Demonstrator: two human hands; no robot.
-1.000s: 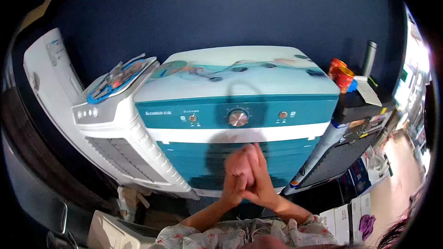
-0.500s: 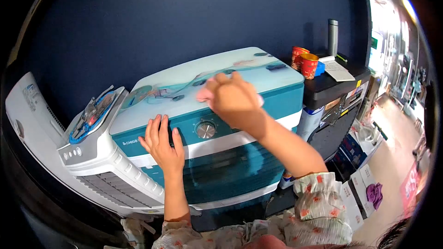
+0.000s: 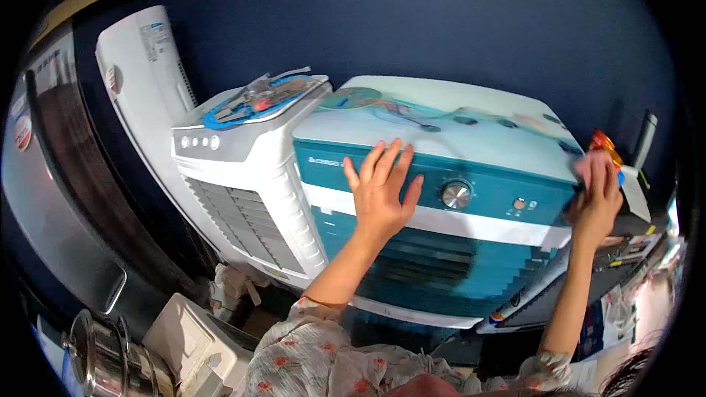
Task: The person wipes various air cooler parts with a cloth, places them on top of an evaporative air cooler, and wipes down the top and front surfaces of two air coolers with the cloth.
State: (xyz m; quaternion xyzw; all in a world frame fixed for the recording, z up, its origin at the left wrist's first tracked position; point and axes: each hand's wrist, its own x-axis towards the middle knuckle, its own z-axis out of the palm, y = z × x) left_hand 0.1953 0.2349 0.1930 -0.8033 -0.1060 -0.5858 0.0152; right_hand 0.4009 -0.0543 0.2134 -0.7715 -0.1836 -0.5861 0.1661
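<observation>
A teal and white CHIGO appliance [image 3: 353,200] stands in front of me, with a silver knob [image 3: 456,194] and a dark slatted front. Its pale top panel [image 3: 441,105] carries a swirling teal print. My left hand [image 3: 384,195] rests on the front upper edge, fingers spread, left of the knob and holding nothing. At the right end of the top, my right hand [image 3: 599,202] is closed on a pink cloth [image 3: 586,165], somewhat blurred. The cloth is at the corner of the panel; whether it touches the surface I cannot tell.
Left stands a white and grey appliance [image 3: 272,165] with a bag and blue cord [image 3: 254,105] on top. A long white unit [image 3: 143,66] leans beyond it. Red cups [image 3: 604,143], a grey bottle [image 3: 646,140] and paper [image 3: 635,195] are right. A steel pot [image 3: 99,356] is lower left.
My right hand has moved with the pink cloth from the middle of the top to its right end. My left hand stays on the front edge. The view has swung left.
</observation>
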